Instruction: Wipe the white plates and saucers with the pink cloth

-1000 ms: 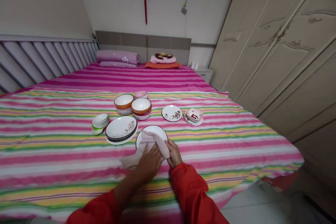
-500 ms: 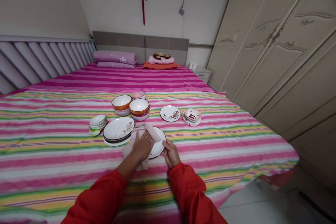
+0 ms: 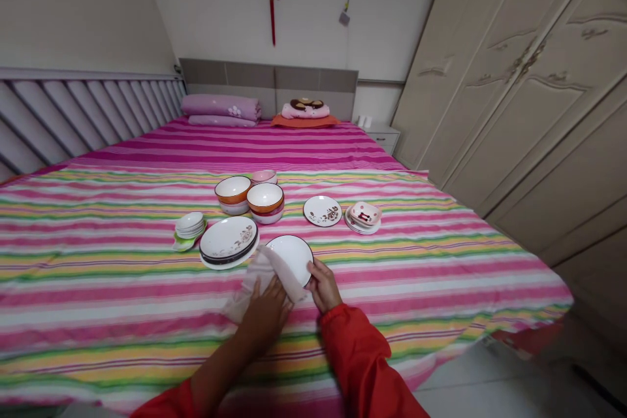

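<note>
A white plate with a dark rim (image 3: 294, 255) lies on the striped bedspread (image 3: 441, 255) in front of me. My right hand (image 3: 323, 284) grips its near right edge with closed fingers. My left hand (image 3: 267, 310) presses a pale pink cloth (image 3: 267, 274) flat against the plate's near left part. The cloth trails off the plate onto the bedspread to the left.
A stack of larger plates (image 3: 228, 241) sits just left of the plate. Behind are small white dishes on a green one (image 3: 189, 227), orange and pink bowls (image 3: 249, 198), a patterned saucer (image 3: 322, 210) and a small dish stack (image 3: 363, 217). A wardrobe (image 3: 529, 91) stands right.
My left hand has drawn the cloth back toward me and to the plate's near left edge, uncovering most of the plate. My right hand keeps its hold on the rim.
</note>
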Action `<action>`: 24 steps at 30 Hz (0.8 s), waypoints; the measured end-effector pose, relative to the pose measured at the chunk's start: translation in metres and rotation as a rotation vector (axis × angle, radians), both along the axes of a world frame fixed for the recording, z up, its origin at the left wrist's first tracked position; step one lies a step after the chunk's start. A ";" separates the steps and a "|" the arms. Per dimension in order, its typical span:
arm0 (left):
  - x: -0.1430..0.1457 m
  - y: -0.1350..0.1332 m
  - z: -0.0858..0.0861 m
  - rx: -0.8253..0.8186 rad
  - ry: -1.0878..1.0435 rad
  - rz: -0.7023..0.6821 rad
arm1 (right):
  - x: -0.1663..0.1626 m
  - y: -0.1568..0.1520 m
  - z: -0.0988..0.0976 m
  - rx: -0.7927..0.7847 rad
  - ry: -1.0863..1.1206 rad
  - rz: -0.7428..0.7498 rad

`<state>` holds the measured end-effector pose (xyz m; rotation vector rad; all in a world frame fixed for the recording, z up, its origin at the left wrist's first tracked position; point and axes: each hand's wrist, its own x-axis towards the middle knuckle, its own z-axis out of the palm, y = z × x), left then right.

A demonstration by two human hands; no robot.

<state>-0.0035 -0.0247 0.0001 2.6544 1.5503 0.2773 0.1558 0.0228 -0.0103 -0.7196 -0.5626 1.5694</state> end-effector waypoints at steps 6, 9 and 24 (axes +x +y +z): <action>0.032 0.026 0.022 -0.052 -0.047 -0.145 | 0.001 0.001 0.002 0.005 -0.024 -0.016; 0.035 0.050 0.030 -0.068 -0.028 -0.128 | 0.002 0.003 0.000 -0.007 0.011 -0.007; -0.023 0.035 0.009 -0.015 0.032 0.089 | 0.000 0.000 0.001 -0.065 0.016 -0.009</action>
